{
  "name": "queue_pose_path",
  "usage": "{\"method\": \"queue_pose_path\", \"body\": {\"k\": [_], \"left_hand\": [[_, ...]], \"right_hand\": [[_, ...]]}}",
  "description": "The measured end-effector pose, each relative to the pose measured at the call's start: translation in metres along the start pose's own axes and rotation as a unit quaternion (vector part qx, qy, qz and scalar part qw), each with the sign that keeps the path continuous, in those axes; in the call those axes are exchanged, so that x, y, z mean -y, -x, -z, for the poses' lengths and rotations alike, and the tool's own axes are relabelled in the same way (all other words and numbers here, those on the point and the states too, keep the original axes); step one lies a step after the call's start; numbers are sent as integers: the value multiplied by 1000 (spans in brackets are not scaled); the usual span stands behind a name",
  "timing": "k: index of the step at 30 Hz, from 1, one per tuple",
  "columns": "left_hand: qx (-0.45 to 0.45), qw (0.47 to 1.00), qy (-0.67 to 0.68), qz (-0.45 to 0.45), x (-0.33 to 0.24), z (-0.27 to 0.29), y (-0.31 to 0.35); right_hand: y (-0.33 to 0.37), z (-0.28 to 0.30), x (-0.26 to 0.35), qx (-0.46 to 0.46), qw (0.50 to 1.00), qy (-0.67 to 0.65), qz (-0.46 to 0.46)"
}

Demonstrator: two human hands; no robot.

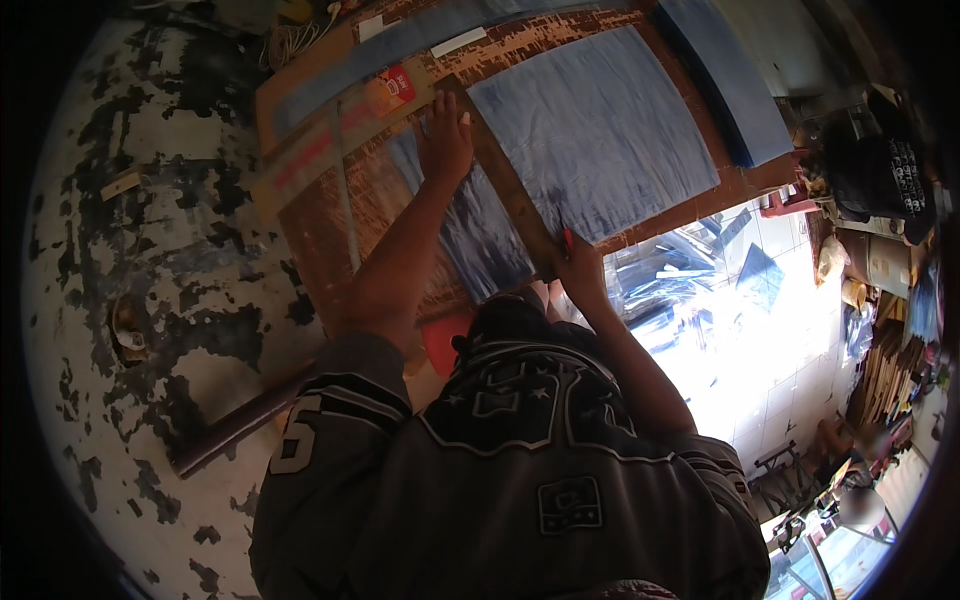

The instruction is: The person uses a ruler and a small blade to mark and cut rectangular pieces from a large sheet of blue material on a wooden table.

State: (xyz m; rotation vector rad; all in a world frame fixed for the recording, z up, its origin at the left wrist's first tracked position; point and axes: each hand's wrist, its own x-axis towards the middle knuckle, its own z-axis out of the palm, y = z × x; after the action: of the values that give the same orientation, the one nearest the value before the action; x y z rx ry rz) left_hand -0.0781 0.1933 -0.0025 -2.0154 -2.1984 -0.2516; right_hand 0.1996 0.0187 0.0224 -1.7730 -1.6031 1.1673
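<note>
A bluish streaked sheet (595, 130) lies on a worn brown work board. Across it runs a long dark flat straightedge (505, 185), slanting from upper left down toward me; a narrower part of the sheet (487, 240) shows on its left side. My left hand (445, 145) lies with its fingers spread on the far end of the straightedge, pressing it down. Near the close end, my right hand (578, 268) is closed on a slim tool with a red part (568, 240). Its tip is too small and dark to make out.
A thick stack of blue sheets (725, 85) lies at the board's right edge. A white strip (459, 42) and a red card (397, 85) are at the far side. Bluish offcuts (690, 255) litter the bright tiled floor at right. A peeling wall (170, 230) stands left.
</note>
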Motion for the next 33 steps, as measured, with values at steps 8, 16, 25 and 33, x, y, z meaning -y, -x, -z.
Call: {"method": "queue_pose_path", "body": {"k": [8, 16, 25, 33], "left_hand": [[-33, 999, -15, -10, 3, -12, -3], [-61, 998, 11, -21, 6, -16, 0], [-87, 995, 39, -33, 9, -13, 2], [-99, 992, 74, -34, 4, -10, 0]], "right_hand": [[22, -3, -25, -13, 999, -16, -32], [32, 0, -23, 14, 993, -58, -102], [38, -11, -18, 38, 981, -130, -139], [38, -16, -31, 20, 985, -136, -108]]}}
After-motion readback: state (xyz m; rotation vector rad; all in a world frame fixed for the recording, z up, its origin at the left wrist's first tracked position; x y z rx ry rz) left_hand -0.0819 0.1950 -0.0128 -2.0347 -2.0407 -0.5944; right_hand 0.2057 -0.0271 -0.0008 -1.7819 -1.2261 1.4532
